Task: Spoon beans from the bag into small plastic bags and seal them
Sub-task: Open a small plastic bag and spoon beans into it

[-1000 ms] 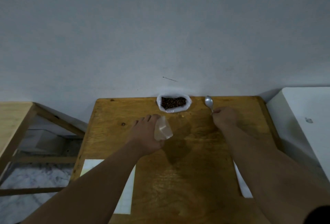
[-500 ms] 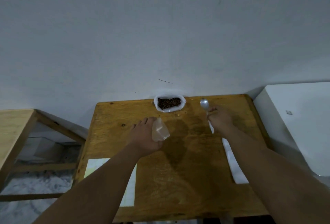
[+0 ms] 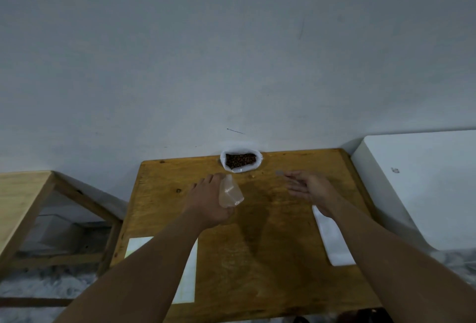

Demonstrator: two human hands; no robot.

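Small plastic bag [image 3: 230,192], clear and empty-looking, pinched in the grip of the left hand [image 3: 209,200] just above the wooden surface [image 3: 265,235], near its middle; white sheets [image 3: 189,271] lying flat on the near part under both forearms. Right hand [image 3: 310,189] to the right, well apart from the left, fingers loosely spread and only partly curled, blurred, with the spoon [image 3: 279,173] at the fingertips, firmness of that hold impossible to tell. Farther back, white bag of beans [image 3: 241,160] standing open at the far edge against the wall, brown beans visible inside.
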